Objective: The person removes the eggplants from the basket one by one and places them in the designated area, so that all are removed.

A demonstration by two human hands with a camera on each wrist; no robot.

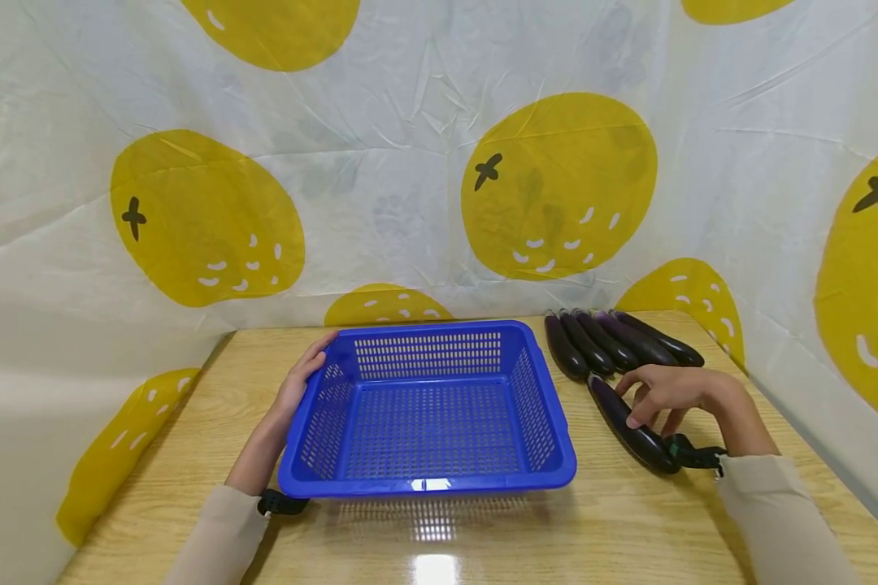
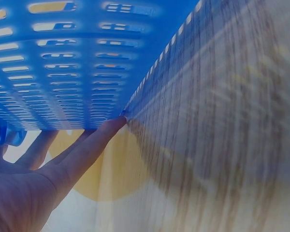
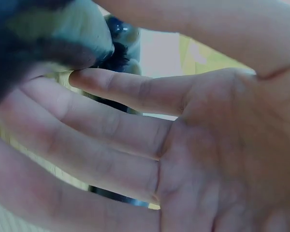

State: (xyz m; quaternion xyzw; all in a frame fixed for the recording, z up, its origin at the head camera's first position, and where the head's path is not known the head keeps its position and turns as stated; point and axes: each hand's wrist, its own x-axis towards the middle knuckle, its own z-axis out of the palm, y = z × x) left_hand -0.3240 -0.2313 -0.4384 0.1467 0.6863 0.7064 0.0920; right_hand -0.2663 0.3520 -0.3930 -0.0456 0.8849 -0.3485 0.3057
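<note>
My right hand [image 1: 676, 396] grips a dark purple eggplant [image 1: 618, 418] lying on the table to the right of the basket, its stem end pointing away to the left. In the right wrist view the eggplant [image 3: 58, 36] fills the upper left corner, with the fingers [image 3: 106, 123] bent towards it. A blue plastic basket [image 1: 428, 490] with slotted walls stands in front of me, its inside bare. At its left side my left hand [image 1: 300, 382] touches the wall and rim. In the left wrist view straight fingers [image 2: 82, 154] lie along the slotted outer wall.
Several more eggplants [image 1: 603, 341] lie side by side at the back right of the wooden table [image 1: 497, 540]. A white curtain [image 1: 380, 195] with yellow fruit prints hangs behind the table and along both sides. Each wrist wears a black strap.
</note>
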